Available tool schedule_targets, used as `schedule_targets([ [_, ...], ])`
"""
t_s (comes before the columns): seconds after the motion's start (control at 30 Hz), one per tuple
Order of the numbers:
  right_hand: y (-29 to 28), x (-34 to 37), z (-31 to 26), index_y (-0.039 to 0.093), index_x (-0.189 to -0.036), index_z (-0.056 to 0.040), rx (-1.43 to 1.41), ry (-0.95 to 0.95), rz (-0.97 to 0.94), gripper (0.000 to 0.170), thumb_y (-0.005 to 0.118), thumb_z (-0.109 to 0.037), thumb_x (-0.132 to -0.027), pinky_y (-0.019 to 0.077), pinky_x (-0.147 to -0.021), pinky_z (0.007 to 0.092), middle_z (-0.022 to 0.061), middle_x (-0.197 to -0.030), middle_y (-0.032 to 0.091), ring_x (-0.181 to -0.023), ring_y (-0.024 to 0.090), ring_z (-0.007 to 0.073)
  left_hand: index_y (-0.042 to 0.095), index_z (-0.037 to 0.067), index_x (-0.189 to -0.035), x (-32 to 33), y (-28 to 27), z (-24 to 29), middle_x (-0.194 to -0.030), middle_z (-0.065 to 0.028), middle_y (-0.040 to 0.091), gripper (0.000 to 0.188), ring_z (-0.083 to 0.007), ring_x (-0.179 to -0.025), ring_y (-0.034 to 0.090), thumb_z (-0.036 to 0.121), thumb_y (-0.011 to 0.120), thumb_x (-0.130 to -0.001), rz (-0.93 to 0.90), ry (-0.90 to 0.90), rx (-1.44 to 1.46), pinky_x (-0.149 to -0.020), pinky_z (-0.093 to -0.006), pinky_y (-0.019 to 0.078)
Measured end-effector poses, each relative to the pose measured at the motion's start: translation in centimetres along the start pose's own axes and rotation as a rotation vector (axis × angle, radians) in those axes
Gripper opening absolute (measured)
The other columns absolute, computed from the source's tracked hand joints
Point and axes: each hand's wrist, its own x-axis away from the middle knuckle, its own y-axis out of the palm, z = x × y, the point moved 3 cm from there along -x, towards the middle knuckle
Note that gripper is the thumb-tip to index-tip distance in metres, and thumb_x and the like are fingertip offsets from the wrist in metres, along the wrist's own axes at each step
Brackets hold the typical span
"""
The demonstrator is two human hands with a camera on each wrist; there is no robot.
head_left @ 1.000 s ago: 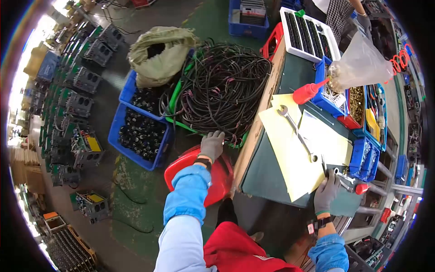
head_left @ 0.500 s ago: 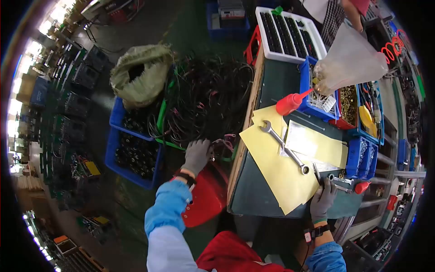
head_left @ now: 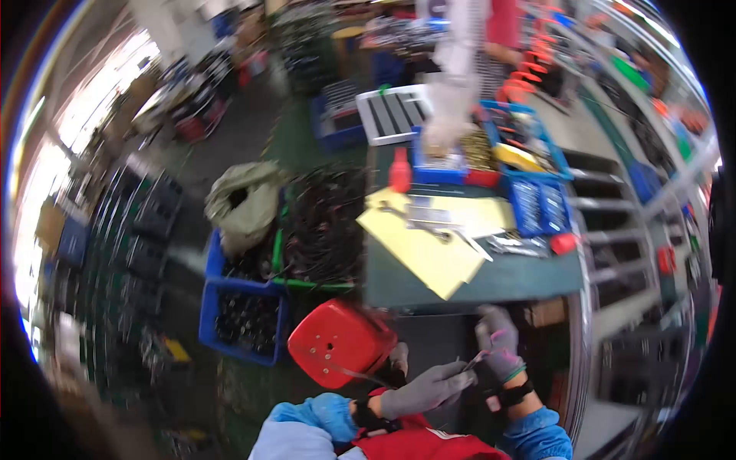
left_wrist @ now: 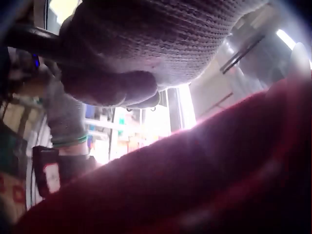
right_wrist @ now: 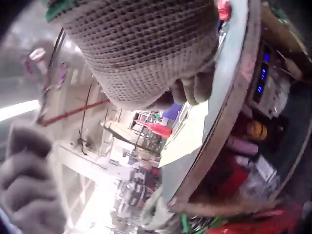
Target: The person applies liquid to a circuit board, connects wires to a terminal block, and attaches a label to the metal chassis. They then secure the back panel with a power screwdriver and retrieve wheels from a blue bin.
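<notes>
My gloved left hand (head_left: 429, 389) is in front of my red clothing, its fingers curled round a black cable (left_wrist: 34, 41). The cable trails back toward the red stool (head_left: 337, 345) in the head view. Close to its fingertips is my gloved right hand (head_left: 498, 341), past the table's front edge, with thin pinkish strands over the glove. Its fingers look curled in the right wrist view; I cannot tell whether they pinch the cable's end. More black cables (head_left: 322, 222) fill a green-rimmed bin left of the table.
On the green table (head_left: 491, 284) lie yellow sheets (head_left: 422, 257), a large wrench (head_left: 418, 222) and smaller wrenches (head_left: 517, 245). Blue part bins (head_left: 540, 207) and a red bottle (head_left: 399, 172) stand there too. Blue tubs (head_left: 241, 318) of black parts and a sack (head_left: 244, 203) stand at left.
My left hand has left the cable bin and come in front of my body with a black cable. My right hand has come off the table beside the wrenches, toward the left hand. The view has tilted up.
</notes>
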Motion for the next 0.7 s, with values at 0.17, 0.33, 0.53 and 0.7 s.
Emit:
schedule_targets([
  [0.17, -3.1, 25.2, -4.4, 0.063, -0.121, -0.0038, -1.014, 0.743, -0.314, 0.04, 0.056, -0.038, -0.101, 0.0457, -0.1, 0.0343, 0.0065, -0.121, 0.062, -0.109, 0.057, 0.0166, 0.053, 0.001, -0.12, -4.4, 14.8, -1.3, -0.071, 0.002, 0.049, 0.041, -0.0068, -0.054, 0.043, 0.038, 0.044, -0.105, -0.177, -0.107, -0.039, -0.049, -0.0224, 0.0368],
  [0.33, -11.4, 40.2, -10.5, 0.06, -0.127, -0.0018, -1.005, 0.73, -0.135, 0.047, 0.051, -0.041, -0.103, 0.0463, -0.098, 0.0349, 0.0094, -0.117, 0.064, -0.109, 0.058, 0.0203, 0.052, 0.0, -0.127, -5.0, 29.1, -10.5, -0.075, -0.0007, 0.054, 0.042, -0.0096, -0.059, 0.049, 0.035, 0.049, -0.103, -0.263, -0.212, 0.013, -0.055, -0.0258, 0.0445],
  [0.53, -14.0, 54.8, -7.3, 0.057, -0.131, -0.003, -0.439, 0.838, 0.163, 0.053, 0.054, -0.044, -0.097, 0.0434, -0.103, 0.044, 0.0226, -0.127, 0.062, -0.12, 0.057, 0.0384, 0.053, 0.004, -0.13, -6.3, 40.3, -21.1, -0.085, -0.0007, 0.056, 0.036, -0.0088, -0.067, 0.052, 0.027, 0.053, -0.101, -0.263, -0.295, -0.102, -0.056, -0.0241, 0.0432],
  [0.7, -21.4, 70.3, -4.7, 0.061, -0.127, -0.0056, -0.159, 1.095, 0.57, 0.047, 0.056, -0.037, -0.094, 0.0474, -0.099, 0.0433, 0.021, -0.121, 0.065, -0.113, 0.062, 0.037, 0.058, 0.01, -0.117, -10.4, 42.9, -31.4, -0.077, 0.0036, 0.046, 0.026, -0.0068, -0.059, 0.042, 0.029, 0.055, -0.099, -0.349, -0.623, -0.182, -0.049, -0.0224, 0.0343],
])
